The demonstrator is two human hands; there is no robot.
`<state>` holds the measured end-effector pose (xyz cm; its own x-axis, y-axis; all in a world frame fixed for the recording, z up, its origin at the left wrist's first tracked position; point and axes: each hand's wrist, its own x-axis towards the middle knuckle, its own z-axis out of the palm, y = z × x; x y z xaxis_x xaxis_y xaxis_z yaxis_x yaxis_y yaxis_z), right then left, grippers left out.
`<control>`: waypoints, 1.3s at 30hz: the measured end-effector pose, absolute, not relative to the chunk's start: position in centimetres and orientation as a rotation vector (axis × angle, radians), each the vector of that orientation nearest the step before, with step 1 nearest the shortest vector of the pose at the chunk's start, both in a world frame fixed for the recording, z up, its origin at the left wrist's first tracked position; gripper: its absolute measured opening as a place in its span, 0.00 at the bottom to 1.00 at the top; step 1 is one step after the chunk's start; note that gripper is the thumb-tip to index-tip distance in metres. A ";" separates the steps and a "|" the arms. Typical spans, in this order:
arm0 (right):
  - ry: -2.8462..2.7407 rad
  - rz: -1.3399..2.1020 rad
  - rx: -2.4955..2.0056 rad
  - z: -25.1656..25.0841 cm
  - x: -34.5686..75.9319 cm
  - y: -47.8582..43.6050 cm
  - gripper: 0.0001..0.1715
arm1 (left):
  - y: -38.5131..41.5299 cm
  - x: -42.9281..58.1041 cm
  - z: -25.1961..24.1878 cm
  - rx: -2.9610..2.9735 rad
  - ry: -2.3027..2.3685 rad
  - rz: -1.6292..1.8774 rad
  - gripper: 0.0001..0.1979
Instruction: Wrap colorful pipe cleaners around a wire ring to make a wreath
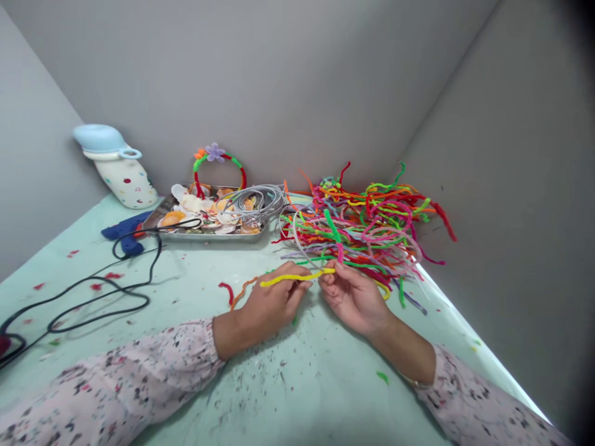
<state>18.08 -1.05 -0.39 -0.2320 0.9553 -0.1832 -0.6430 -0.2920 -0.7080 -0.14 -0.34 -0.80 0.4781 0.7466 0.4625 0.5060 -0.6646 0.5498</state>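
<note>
My right hand (pixel 356 300) is closed, its thumb and fingertips pinching a yellow pipe cleaner (pixel 283 279) where it meets a thin grey wire hoop (pixel 299 238). Pink and green wrapping (pixel 332 226) covers the part of the hoop rising above that hand. The yellow strip's loose end stretches left across the knuckles of my left hand (pixel 274 300). Those left fingers are pressed together close to the right fingertips; what lies between them is hidden. Just beyond both hands is a tangled heap of colourful pipe cleaners (pixel 367 232).
A metal tray (pixel 214 238) holds shell-like pieces and a grey wire coil (pixel 260 201). A finished-looking flowered headband (pixel 196 176) stands in it. To the left are a blue glue gun (pixel 127 229), its black cord (pixel 151 272) and a bottle (pixel 123 173). Grey walls enclose the table.
</note>
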 end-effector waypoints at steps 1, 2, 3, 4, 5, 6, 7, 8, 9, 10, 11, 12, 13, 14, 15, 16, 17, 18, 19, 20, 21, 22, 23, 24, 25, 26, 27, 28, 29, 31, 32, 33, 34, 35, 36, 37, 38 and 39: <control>-0.598 1.773 -0.734 -0.4 18.0 -1.1 0.05 | -0.4 -0.2 -0.6 2.394 1.012 1.035 0.08; -0.590 1.779 -0.735 -0.5 18.0 -1.1 0.05 | -0.4 -0.3 -0.4 2.388 0.973 1.076 0.08; -0.583 1.785 -0.734 -0.5 18.0 -1.1 0.06 | -0.4 -0.4 -0.2 2.373 0.940 1.113 0.07; -0.578 1.790 -0.733 -0.5 17.9 -1.1 0.06 | -0.5 -0.5 0.0 2.355 0.908 1.143 0.07; -0.577 1.794 -0.732 -0.5 17.9 -1.1 0.06 | -0.5 -0.6 0.2 2.337 0.881 1.167 0.07; -0.580 1.797 -0.732 -0.5 17.9 -1.1 0.07 | -0.6 -0.7 0.3 2.326 0.858 1.188 0.08; -0.588 1.800 -0.731 -0.5 17.9 -1.1 0.07 | -0.6 -0.8 0.4 2.320 0.846 1.210 0.08; -0.598 1.802 -0.729 -0.5 17.8 -1.1 0.07 | -0.7 -0.8 0.4 2.324 0.841 1.234 0.07; -0.606 1.805 -0.726 -0.6 17.8 -1.1 0.07 | -0.7 -0.8 0.4 2.332 0.852 1.263 0.07; -0.611 1.808 -0.722 -0.6 17.8 -1.1 0.07 | -0.8 -0.8 0.4 2.344 0.877 1.290 0.06; -0.614 1.810 -0.717 -0.7 17.8 -1.2 0.07 | -0.8 -0.8 0.4 2.354 0.909 1.314 0.05; -0.616 1.813 -0.713 -0.7 17.8 -1.2 0.07 | -0.8 -0.7 0.4 2.360 0.943 1.341 0.05; -0.617 1.814 -0.711 -0.8 17.8 -1.2 0.07 | -0.7 -0.7 0.4 2.358 0.971 1.367 0.06; -0.620 1.816 -0.709 -0.9 17.8 -1.2 0.08 | -0.7 -0.6 0.3 2.350 0.983 1.391 0.07; -0.625 1.817 -0.709 -1.0 17.8 -1.2 0.08 | -0.6 -0.6 0.2 2.339 0.980 1.405 0.09; -0.635 1.818 -0.709 -1.0 17.8 -1.2 0.08 | -0.6 -0.6 0.1 2.329 0.965 1.408 0.10; -0.647 1.818 -0.708 -1.1 17.8 -1.2 0.08 | -0.5 -0.7 0.0 2.326 0.939 1.399 0.11; -0.662 1.818 -0.707 -1.1 17.8 -1.2 0.08 | -0.4 -0.7 -0.2 2.326 0.915 1.381 0.12; -0.678 1.817 -0.704 -1.2 17.8 -1.2 0.08 | -0.3 -0.7 -0.3 2.330 0.893 1.358 0.12; -0.692 1.816 -0.701 -1.2 17.8 -1.2 0.08 | -0.2 -0.8 -0.4 2.335 0.875 1.336 0.12; -0.705 1.815 -0.697 -1.2 17.8 -1.2 0.08 | -0.2 -0.8 -0.4 2.338 0.864 1.318 0.11; -0.713 1.814 -0.696 -1.3 17.8 -1.2 0.08 | -0.1 -0.9 -0.5 2.339 0.860 1.300 0.11; -0.718 1.812 -0.698 -1.3 17.8 -1.2 0.08 | 0.0 -0.9 -0.5 2.338 0.863 1.285 0.10; -0.721 1.809 -0.702 -1.3 17.8 -1.2 0.08 | 0.0 -0.9 -0.6 2.335 0.861 1.277 0.10; -0.724 1.807 -0.707 -1.3 17.8 -1.2 0.09 | 0.1 -0.9 -0.6 2.333 0.852 1.272 0.09; -0.728 1.804 -0.714 -1.4 17.8 -1.2 0.09 | 0.1 -0.9 -0.7 2.333 0.838 1.270 0.09; -0.733 1.800 -0.720 -1.4 17.7 -1.3 0.09 | 0.1 -0.8 -0.7 2.335 0.821 1.269 0.09; -0.740 1.796 -0.727 -1.4 17.7 -1.3 0.09 | 0.2 -0.8 -0.7 2.336 0.808 1.270 0.09; -0.750 1.792 -0.734 -1.4 17.7 -1.3 0.09 | 0.2 -0.8 -0.8 2.338 0.802 1.269 0.09; -0.773 1.784 -0.749 -1.5 17.6 -1.3 0.10 | 0.2 -0.8 -0.7 2.340 0.818 1.253 0.08; -0.783 1.781 -0.754 -1.5 17.6 -1.3 0.10 | 0.2 -0.8 -0.7 2.337 0.831 1.242 0.07; -0.792 1.779 -0.760 -1.5 17.6 -1.3 0.10 | 0.1 -0.8 -0.7 2.334 0.839 1.233 0.07; -0.799 1.777 -0.765 -1.4 17.6 -1.3 0.11 | 0.1 -0.8 -0.6 2.330 0.843 1.226 0.07; -0.804 1.773 -0.771 -1.4 17.5 -1.3 0.11 | 0.1 -0.8 -0.5 2.327 0.842 1.219 0.06; -0.809 1.769 -0.779 -1.4 17.5 -1.3 0.11 | 0.1 -0.9 -0.4 2.324 0.837 1.211 0.06; -0.814 1.766 -0.787 -1.4 17.5 -1.3 0.11 | 0.0 -0.9 -0.4 2.321 0.832 1.202 0.06; -0.818 1.764 -0.792 -1.4 17.5 -1.3 0.12 | 0.0 -0.9 -0.3 2.317 0.826 1.194 0.06; -0.820 1.762 -0.796 -1.4 17.5 -1.3 0.12 | 0.0 -0.9 -0.3 2.309 0.820 1.187 0.07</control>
<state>17.47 -1.29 -1.36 -0.2891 0.9468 -0.1415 -0.5016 -0.2758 -0.8200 -0.87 -0.03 -0.27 0.4626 0.6660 0.5852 0.3117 -0.7401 0.5959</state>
